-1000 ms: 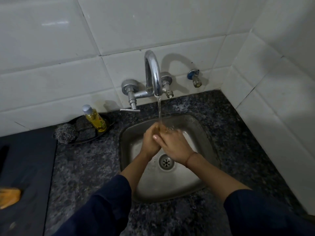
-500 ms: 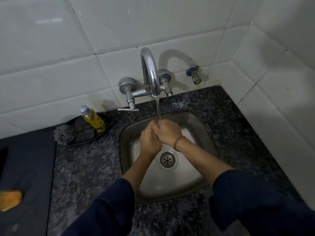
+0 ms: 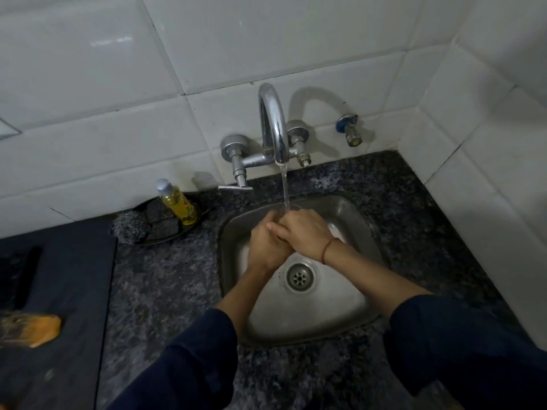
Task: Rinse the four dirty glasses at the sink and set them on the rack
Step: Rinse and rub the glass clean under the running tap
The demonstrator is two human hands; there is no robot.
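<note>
Where tap water (image 3: pixel 284 184) falls, left hand (image 3: pixel 266 247) and right hand (image 3: pixel 305 232) curled together, hold unclear; bottle label (image 3: pixel 184 209) unreadable.

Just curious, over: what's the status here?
Left hand and right hand clasped under running tap. Any glass between them: cannot tell. No rack in view.

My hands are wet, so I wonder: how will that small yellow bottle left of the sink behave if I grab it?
Probably slippery: the yellow bottle looks like smooth plastic, and your left hand and right hand are under the stream. Slim and tall beside the scrubbers, it may tip if nudged. Likely light.
</note>
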